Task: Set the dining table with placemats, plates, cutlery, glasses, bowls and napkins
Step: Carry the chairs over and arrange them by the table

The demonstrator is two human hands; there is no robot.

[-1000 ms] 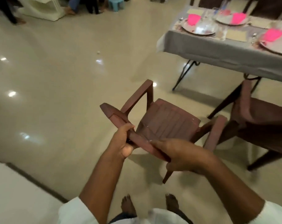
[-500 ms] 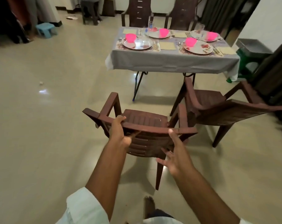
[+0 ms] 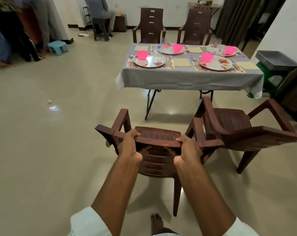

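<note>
Both my hands grip the top rail of a brown plastic chair [image 3: 158,135] in front of me. My left hand [image 3: 129,146] curls over the rail's left part, my right hand [image 3: 188,149] over its right part. Ahead stands the dining table [image 3: 186,79] under a grey cloth. On it lie placemats [image 3: 169,65], plates [image 3: 150,61], pink bowls [image 3: 142,54], glasses [image 3: 163,42], cutlery [image 3: 131,58] and yellow napkins [image 3: 182,62].
A second brown chair [image 3: 237,126] stands close on the right, touching or nearly touching mine. Two more chairs [image 3: 151,24] face the table's far side. A green stand with a grey tray [image 3: 277,62] sits right of the table. People and a blue stool [image 3: 57,46] are far left.
My right hand, open beside the rail half a second ago, has closed on it. The chair has turned level from its tilted pose, and the view has risen toward the table.
</note>
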